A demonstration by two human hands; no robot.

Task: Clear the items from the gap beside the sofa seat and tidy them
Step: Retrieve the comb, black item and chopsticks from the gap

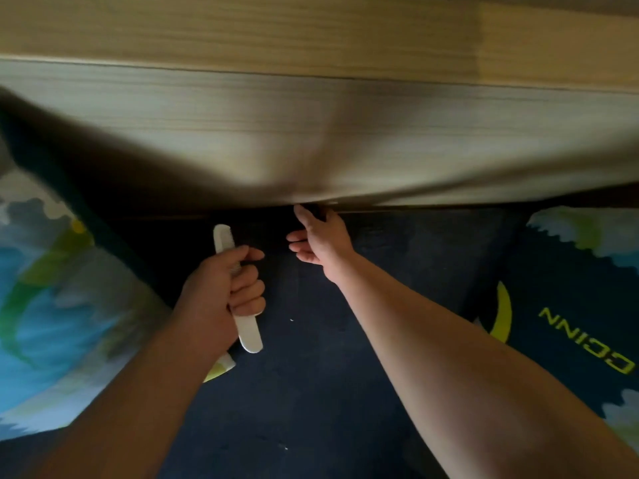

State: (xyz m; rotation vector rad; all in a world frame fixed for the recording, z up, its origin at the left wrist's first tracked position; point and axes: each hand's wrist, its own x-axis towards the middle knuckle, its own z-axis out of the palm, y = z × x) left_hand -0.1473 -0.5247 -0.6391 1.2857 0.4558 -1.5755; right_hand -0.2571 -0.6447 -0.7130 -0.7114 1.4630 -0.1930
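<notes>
A white comb (249, 335) is gripped in my left hand (224, 288), its teeth end sticking up above the fist and its handle hanging below. My right hand (318, 238) reaches forward with fingers spread, its fingertips at the dark gap (262, 216) where the dark seat base (345, 375) meets the wooden panel (380, 140). It holds nothing that I can see. The inside of the gap is in shadow and hidden.
A lifted cushion with blue, white and green print (52, 305) stands at the left, blurred. Another dark printed cushion with yellow letters (581, 305) lies at the right. A wooden ledge (311, 29) runs across the top.
</notes>
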